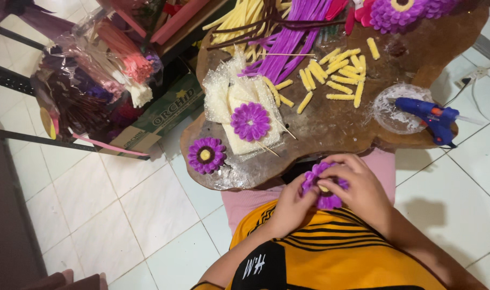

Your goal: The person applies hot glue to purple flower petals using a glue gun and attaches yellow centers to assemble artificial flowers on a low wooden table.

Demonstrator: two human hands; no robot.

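Both my hands hold a purple pipe-cleaner flower (325, 198) with a yellow centre, close to my body below the edge of the wooden table (331, 126). My left hand (289, 205) grips its left side. My right hand (358, 185) curls over its top and right side. A finished purple flower with a yellow centre (206, 154) lies on the table's near left edge. Another purple flower (250, 121) rests on white mesh pieces (226, 99) with thin wooden sticks (274, 134) beside it.
Short yellow pipe-cleaner pieces (336, 75) are scattered mid-table; long purple (293, 43) and yellow (239, 19) ones lie behind. A blue glue gun (430, 115) rests on a clear dish (390, 110) at right. A cardboard box and bags of supplies (100, 80) stand on the white tiled floor at left.
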